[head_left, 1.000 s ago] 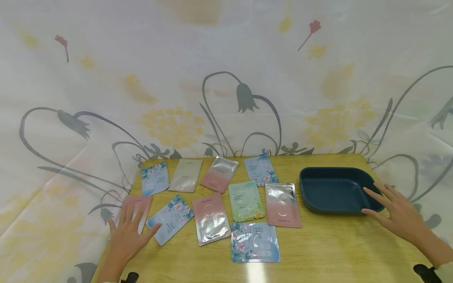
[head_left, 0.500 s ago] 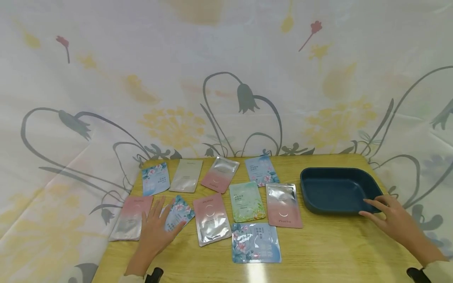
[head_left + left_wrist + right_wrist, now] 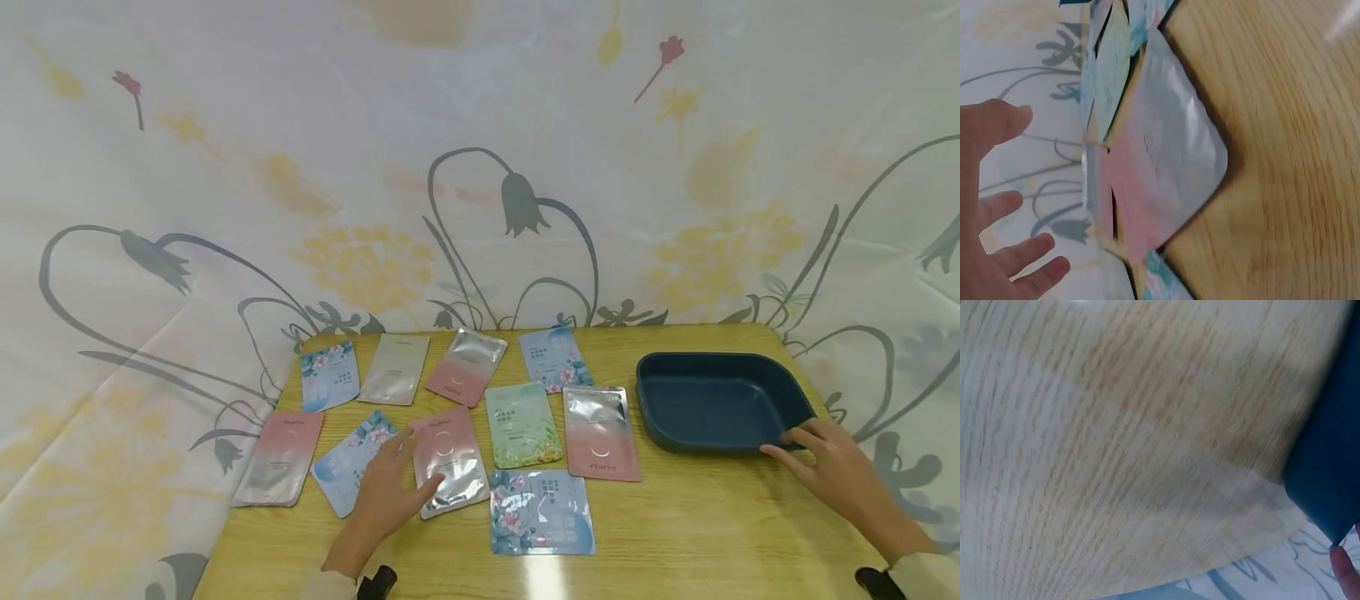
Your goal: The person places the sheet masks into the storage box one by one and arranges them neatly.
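My left hand, fingers spread and relaxed, hovers between a blue floral face mask sachet and a pink-and-silver sachet. In the left wrist view its fingers hold nothing, and the pink-and-silver sachet lies on the table beyond them. At the right, a dark blue tray rests on the table with nothing in it. The near right corner of its rim is pinched by my right hand. Only fingertips of that hand show in the right wrist view, at the tray's edge.
Several more flat sachets lie spread about: green, cream, pink-and-silver and blue floral. The wooden table ends at a flower-patterned cloth behind and at the sides.
My left hand has moved right from the leftmost pink sachet, across the blue floral one, to the pink-and-silver one. My right hand has closed its fingers on the tray's rim. The sachets stay put.
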`<move>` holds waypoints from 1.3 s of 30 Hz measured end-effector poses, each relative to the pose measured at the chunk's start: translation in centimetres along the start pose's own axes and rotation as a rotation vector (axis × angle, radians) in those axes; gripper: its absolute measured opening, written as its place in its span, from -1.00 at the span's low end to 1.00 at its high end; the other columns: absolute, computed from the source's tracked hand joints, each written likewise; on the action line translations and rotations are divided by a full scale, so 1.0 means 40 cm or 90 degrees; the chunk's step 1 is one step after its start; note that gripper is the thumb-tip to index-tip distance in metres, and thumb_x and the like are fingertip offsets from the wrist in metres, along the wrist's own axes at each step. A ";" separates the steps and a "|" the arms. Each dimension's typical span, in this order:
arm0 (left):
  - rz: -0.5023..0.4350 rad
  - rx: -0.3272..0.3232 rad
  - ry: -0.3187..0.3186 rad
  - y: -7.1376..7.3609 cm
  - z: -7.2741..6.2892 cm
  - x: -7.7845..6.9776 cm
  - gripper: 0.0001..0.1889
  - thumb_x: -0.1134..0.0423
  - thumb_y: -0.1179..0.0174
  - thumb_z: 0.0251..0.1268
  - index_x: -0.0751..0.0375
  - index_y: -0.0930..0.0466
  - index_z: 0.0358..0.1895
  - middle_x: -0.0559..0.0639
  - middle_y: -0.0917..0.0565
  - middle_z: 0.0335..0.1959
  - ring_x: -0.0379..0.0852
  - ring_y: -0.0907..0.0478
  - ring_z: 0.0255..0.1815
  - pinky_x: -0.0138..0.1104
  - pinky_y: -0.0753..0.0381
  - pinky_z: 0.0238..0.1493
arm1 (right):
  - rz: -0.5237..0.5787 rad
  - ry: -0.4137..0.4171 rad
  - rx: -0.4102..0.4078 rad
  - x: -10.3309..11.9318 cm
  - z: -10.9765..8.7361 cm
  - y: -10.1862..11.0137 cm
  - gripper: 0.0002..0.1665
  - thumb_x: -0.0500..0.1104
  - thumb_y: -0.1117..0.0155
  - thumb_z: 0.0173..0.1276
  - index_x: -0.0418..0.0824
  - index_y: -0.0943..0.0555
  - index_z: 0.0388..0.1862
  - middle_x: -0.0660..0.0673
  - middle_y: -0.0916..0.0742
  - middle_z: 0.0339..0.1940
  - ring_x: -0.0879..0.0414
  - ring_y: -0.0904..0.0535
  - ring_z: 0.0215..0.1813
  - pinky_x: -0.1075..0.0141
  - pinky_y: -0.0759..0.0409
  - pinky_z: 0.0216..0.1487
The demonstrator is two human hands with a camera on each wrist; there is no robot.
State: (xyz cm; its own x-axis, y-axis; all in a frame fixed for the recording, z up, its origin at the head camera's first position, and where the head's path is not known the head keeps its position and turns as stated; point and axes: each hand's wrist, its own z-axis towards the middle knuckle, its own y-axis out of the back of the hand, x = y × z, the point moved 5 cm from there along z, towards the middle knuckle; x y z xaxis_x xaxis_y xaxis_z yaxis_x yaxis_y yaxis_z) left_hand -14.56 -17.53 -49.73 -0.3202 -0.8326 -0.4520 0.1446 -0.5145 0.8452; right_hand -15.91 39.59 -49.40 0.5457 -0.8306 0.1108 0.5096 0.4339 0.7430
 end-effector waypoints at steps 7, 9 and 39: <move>-0.163 0.054 0.037 -0.059 0.007 -0.027 -0.40 0.13 -0.35 0.11 0.19 -0.44 0.25 0.16 -0.45 0.21 0.19 -0.41 0.17 0.10 -0.48 0.03 | -0.012 0.005 -0.019 0.004 -0.003 -0.001 -0.15 0.45 0.15 0.28 -0.25 -0.62 -0.67 -0.09 -0.52 -0.59 0.02 -0.37 -0.55 0.27 -0.30 -0.44; -0.228 0.076 0.058 -0.082 0.008 -0.036 -0.44 0.20 -0.34 0.13 0.22 -0.43 0.23 0.17 -0.46 0.18 0.19 -0.43 0.14 0.08 -0.49 0.01 | -0.007 -0.008 -0.012 0.003 -0.004 0.002 -0.16 0.45 0.12 0.26 -0.25 -0.62 -0.65 -0.08 -0.53 -0.58 0.00 -0.39 -0.53 0.27 -0.31 -0.42; -0.259 0.103 0.148 -0.233 0.034 -0.161 -0.54 0.45 -0.40 -0.26 0.34 -0.61 -0.10 0.08 -0.50 -0.30 -0.09 -0.38 -0.31 -0.27 -0.45 -0.29 | -0.067 -0.036 -0.052 0.046 -0.017 -0.018 -0.12 0.43 0.16 0.34 -0.34 -0.57 -0.59 -0.22 -0.51 -0.58 -0.12 -0.38 -0.58 0.04 -0.33 -0.51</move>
State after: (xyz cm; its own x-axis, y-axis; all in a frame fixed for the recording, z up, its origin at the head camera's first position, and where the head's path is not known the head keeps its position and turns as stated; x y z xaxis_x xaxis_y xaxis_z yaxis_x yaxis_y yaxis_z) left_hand -15.13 -7.10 -54.31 -0.0998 -0.6044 -0.7904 -0.1016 -0.7840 0.6124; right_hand -14.81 38.00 -50.17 0.4488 -0.8905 0.0742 0.6157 0.3684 0.6966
